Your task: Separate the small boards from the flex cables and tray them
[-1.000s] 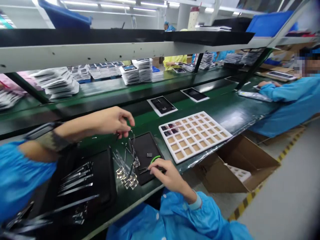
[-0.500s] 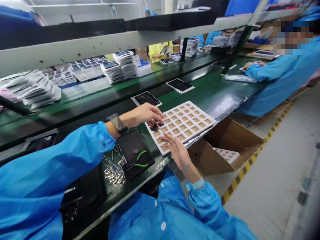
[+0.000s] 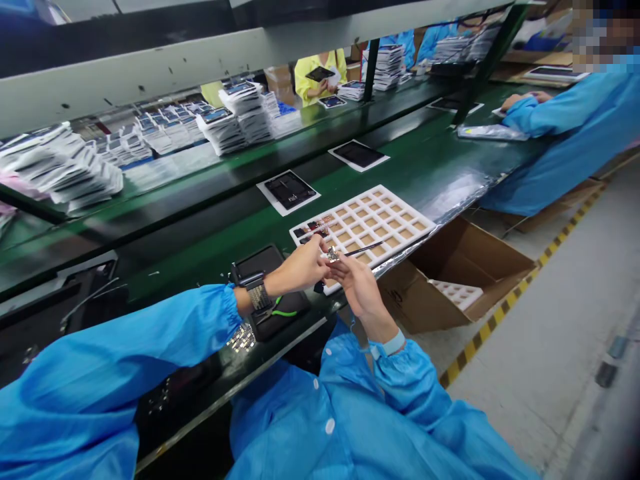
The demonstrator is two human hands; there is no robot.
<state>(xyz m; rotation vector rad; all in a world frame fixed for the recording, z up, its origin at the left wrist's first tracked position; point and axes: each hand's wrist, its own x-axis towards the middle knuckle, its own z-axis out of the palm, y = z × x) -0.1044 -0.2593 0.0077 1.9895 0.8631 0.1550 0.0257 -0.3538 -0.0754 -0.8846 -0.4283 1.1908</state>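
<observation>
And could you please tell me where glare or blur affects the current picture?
Head view: whitish glare on the green bench, right of the white tray; same head view, the dark upper shelf is blurred; head view again, the metallic part at the fingers is too tiny for fine detail.

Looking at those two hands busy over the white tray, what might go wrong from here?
The small metallic part at the fingertips of the left hand and right hand might slip and fall.
Its attached-looking dark strip reaches out over the white tray and could snag or bend.
The tray lies along the bench edge, so a bump might tip it toward the cardboard box.
</observation>
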